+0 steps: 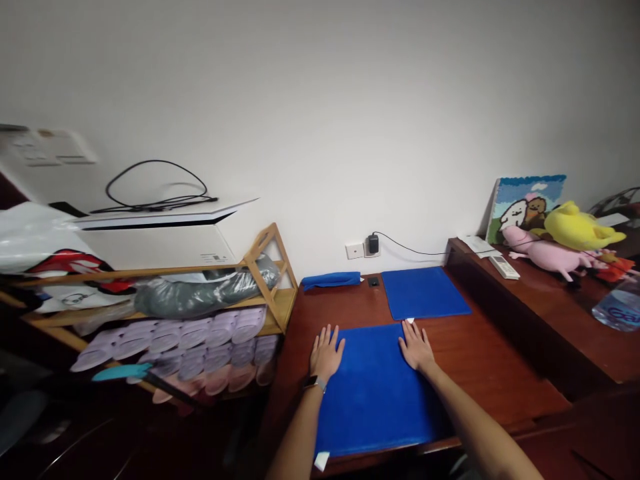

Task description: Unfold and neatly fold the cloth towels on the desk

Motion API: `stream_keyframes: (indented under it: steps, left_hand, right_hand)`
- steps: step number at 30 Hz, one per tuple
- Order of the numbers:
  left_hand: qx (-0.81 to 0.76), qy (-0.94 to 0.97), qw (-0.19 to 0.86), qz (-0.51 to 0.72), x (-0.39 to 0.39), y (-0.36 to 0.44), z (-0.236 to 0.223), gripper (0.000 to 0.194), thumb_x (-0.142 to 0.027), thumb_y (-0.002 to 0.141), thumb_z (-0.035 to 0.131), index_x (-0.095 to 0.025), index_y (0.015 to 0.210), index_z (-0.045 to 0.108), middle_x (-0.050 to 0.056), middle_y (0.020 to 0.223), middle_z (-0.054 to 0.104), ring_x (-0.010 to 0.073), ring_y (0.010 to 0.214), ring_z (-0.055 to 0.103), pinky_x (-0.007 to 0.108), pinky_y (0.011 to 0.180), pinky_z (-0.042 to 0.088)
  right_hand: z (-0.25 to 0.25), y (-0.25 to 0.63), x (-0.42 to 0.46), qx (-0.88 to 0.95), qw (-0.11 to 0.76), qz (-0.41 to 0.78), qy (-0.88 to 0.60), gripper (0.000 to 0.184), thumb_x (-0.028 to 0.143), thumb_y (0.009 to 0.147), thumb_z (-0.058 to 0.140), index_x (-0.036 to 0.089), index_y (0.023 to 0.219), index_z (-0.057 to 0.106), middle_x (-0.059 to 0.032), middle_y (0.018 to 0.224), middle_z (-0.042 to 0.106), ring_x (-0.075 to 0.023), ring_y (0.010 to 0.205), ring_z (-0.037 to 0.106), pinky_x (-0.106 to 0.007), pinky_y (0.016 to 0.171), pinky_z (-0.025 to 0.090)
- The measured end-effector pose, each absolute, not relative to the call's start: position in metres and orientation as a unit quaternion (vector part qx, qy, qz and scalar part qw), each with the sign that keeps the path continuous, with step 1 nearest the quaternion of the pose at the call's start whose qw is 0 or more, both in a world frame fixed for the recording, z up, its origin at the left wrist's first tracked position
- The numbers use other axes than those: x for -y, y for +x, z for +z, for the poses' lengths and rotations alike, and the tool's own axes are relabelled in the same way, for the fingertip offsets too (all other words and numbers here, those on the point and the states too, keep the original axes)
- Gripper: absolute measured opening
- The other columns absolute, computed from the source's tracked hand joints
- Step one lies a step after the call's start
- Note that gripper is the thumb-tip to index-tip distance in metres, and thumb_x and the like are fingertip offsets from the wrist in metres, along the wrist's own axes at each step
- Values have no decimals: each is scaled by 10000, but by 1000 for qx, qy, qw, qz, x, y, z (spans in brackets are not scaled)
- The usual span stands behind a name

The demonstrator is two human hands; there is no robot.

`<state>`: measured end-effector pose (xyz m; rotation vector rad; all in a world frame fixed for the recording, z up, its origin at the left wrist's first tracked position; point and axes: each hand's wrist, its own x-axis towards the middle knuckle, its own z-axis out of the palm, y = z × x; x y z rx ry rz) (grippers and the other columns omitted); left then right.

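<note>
A blue cloth (373, 393) lies spread flat on the reddish-brown wooden desk (480, 360), with a white tag at its near left corner. My left hand (327, 352) rests palm down on its far left corner, fingers spread. On the far right corner lies my right hand (416, 345), also flat with fingers apart, close to a small white tag. Behind it, a second blue cloth (425, 293) is laid flat near the wall. A narrow folded blue cloth (331, 280) sits at the back left of the desk.
Left of the desk stands a wooden rack (273, 267) holding a white box (160, 243) and rows of slippers (210, 333). A black plug (373, 243) is in the wall socket. On the raised right-hand surface are plush toys (575, 227), a remote (504, 267) and a picture (527, 203).
</note>
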<state>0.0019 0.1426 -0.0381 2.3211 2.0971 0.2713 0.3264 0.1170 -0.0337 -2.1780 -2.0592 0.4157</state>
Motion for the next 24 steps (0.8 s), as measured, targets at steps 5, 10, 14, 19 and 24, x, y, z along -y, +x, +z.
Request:
stream_keyframes:
  steps: [5, 10, 14, 19, 24]
  left_hand:
    - [-688, 719, -4, 96, -140, -25, -38, 627, -461, 1076, 273, -246, 1663, 329, 105, 1704, 364, 280, 1592, 308, 531, 1283, 236]
    - [-685, 717, -31, 123, -129, -20, -25, 596, -369, 1070, 293, -210, 1634, 402, 108, 1689, 393, 289, 1589, 315, 532, 1301, 211]
    - [-627, 758, -60, 170, -113, 0, -19, 578, -334, 1080, 282, -188, 1620, 427, 99, 1696, 381, 266, 1598, 293, 510, 1321, 196]
    - [-518, 837, -1, 178, -99, 91, -21, 584, -400, 1108, 229, -199, 1632, 395, 81, 1694, 392, 233, 1593, 308, 496, 1317, 238]
    - [-506, 847, 69, 149, -96, 173, -37, 641, -475, 1106, 150, -206, 1644, 372, 69, 1703, 378, 236, 1599, 290, 488, 1313, 250]
  right_hand:
    - [-33, 326, -123, 679, 40, 136, -721, 711, 475, 1054, 164, 200, 1707, 118, -12, 1770, 152, -241, 1645, 84, -515, 1323, 44]
    - [-29, 326, -114, 681, 62, 129, -718, 702, 475, 1068, 126, 186, 1707, 118, -26, 1776, 120, -234, 1645, 81, -501, 1324, 86]
    - [-37, 323, -101, 698, 72, 116, -703, 718, 517, 1071, 111, 181, 1705, 133, -34, 1772, 156, -221, 1643, 97, -477, 1324, 99]
    - [-41, 321, -95, 698, 57, 124, -703, 726, 495, 1065, 122, 141, 1699, 143, -37, 1769, 144, -227, 1642, 101, -463, 1326, 83]
    - [-44, 323, -97, 709, 52, 117, -693, 697, 438, 1059, 152, 161, 1699, 154, -26, 1770, 141, -218, 1643, 88, -455, 1323, 68]
